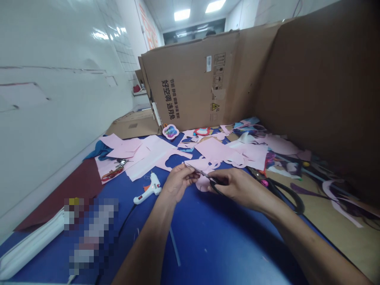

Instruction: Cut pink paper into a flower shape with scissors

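Observation:
Between my two hands is a piece of pink sheet point(203, 183), its lower edge rounded. My left hand point(179, 180) pinches it with thumb and fingers. In my right hand point(234, 185) is a pair of scissors point(212, 180) with dark handles, the fingers closed around the grips. The blades point left along the pink piece, close to my left fingertips. Whether the blades are parted I cannot make out. A white glue gun point(151, 189) lies on the blue table left of my left hand.
Pink sheets point(219, 149) and offcuts cover the far table. A tall cardboard box point(192, 87) walls off the back and right. Another pair of scissors point(285, 194) lies right of my right hand. A flower-shaped badge point(170, 131) leans against the box. A blurred strip point(93, 233) lies front left.

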A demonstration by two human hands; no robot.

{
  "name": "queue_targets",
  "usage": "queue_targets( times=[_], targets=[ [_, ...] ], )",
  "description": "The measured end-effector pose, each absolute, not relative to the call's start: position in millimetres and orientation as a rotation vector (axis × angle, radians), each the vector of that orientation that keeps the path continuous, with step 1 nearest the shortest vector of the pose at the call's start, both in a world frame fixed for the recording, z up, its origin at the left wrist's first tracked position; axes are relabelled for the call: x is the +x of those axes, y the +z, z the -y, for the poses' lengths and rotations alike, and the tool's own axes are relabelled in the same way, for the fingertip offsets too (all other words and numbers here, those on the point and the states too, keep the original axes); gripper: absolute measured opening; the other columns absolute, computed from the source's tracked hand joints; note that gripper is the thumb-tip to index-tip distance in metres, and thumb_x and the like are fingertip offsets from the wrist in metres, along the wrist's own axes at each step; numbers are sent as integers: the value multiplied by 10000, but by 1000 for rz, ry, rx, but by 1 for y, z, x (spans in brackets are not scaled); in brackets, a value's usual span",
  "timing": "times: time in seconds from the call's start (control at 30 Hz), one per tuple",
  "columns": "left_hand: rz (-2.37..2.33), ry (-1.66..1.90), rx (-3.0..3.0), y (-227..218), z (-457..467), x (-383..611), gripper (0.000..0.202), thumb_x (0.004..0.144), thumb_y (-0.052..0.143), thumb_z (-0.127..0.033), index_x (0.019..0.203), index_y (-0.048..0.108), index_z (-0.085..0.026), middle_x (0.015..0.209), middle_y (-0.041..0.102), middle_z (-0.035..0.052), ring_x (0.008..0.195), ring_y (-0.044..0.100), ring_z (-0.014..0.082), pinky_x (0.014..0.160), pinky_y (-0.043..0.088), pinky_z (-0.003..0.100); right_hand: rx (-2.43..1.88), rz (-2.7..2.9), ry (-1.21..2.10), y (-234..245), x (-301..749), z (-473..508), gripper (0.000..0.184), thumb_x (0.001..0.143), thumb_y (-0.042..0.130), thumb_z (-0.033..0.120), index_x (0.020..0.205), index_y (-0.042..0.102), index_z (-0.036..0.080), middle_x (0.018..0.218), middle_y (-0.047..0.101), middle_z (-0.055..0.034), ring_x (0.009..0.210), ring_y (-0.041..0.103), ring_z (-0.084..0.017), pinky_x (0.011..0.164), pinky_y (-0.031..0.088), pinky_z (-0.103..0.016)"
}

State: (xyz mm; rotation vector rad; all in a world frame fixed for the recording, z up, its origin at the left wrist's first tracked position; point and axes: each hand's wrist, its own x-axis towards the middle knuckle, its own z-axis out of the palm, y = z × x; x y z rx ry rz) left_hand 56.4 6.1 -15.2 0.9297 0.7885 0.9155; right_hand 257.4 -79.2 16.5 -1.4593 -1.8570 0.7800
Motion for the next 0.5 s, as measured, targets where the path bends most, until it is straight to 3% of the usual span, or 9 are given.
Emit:
queue_targets(
  times=[0.5],
  targets=[
    [-792, 1004, 902, -18, -7, 57, 155, 687, 801, -187, 772, 676, -155, 751, 739, 79, 675, 676, 158, 661, 526, 269, -1480, 1861, 808, 16, 260, 79, 192, 853, 667, 358, 883, 814, 237, 735, 694, 3, 730, 603, -193, 631, 401, -258]
  ],
)
